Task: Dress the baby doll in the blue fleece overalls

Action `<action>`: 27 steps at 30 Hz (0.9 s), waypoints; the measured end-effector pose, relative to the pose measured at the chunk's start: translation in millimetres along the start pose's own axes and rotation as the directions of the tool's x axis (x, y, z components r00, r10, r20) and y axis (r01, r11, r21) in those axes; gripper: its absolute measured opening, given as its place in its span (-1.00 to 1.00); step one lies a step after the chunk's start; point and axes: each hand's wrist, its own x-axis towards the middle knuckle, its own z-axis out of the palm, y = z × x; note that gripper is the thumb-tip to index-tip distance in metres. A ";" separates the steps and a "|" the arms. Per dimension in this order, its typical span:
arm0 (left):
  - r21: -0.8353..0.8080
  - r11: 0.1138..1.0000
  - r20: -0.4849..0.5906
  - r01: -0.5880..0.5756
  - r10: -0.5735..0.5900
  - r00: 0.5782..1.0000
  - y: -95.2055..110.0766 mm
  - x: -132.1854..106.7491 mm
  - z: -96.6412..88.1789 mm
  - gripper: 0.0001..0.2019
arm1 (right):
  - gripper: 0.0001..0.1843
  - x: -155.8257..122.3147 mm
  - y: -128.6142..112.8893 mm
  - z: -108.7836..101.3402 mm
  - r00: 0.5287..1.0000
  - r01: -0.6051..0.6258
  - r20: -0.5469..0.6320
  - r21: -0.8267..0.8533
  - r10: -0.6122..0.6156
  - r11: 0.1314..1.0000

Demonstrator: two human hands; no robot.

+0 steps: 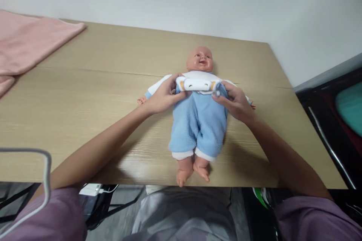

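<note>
A baby doll (pixel 201 59) lies face up on the wooden table, its head toward the wall and its bare feet at the front edge. It wears a white top with blue cuffs and light blue trousers (pixel 183 124) with white hems. My left hand (pixel 166 94) pinches the clothing at the left side of the doll's waist. At the other side my right hand (pixel 234 99) grips the same folded edge. Between the hands, a white band (pixel 198 84) with orange patches and dark curved marks is bunched up. My fingertips are partly hidden behind the cloth.
A pink blanket (pixel 34 41) lies at the table's far left. The table (pixel 98 94) meets a pale wall at the back. At the right stands a black chair-like object (pixel 322 120) with a teal part. A white cable (pixel 48 173) crosses the lower left.
</note>
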 end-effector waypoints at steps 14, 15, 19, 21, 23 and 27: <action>-0.125 0.991 0.081 0.035 -0.025 0.996 -29.9 -32.3 2.2 -0.54 | -0.49 -35.8 59.1 11.0 0.939 -0.274 -0.076 0.423 0.335 0.864; -0.172 0.984 0.052 0.036 -0.027 0.998 -30.6 -32.1 3.4 -0.51 | -0.50 -35.2 57.0 11.5 0.935 -0.273 -0.094 0.427 0.343 0.862; -0.361 0.927 -0.024 0.099 -0.116 0.993 -41.4 -29.6 9.6 -0.39 | -0.52 -31.5 53.1 9.0 0.912 -0.330 -0.051 0.502 0.408 0.799; -0.384 0.916 -0.045 0.118 -0.146 0.988 -47.0 -27.8 12.1 -0.36 | -0.48 -29.7 53.1 8.0 0.909 -0.348 -0.012 0.526 0.416 0.776; -0.370 0.925 -0.111 0.086 -0.136 0.984 -49.5 -26.2 13.8 -0.36 | -0.43 -28.3 54.7 7.2 0.917 -0.340 -0.005 0.509 0.398 0.791; -0.312 0.950 -0.248 0.010 -0.091 0.964 -46.7 -25.6 15.0 -0.38 | -0.39 -29.2 59.6 2.7 0.961 -0.254 -0.020 0.334 0.277 0.907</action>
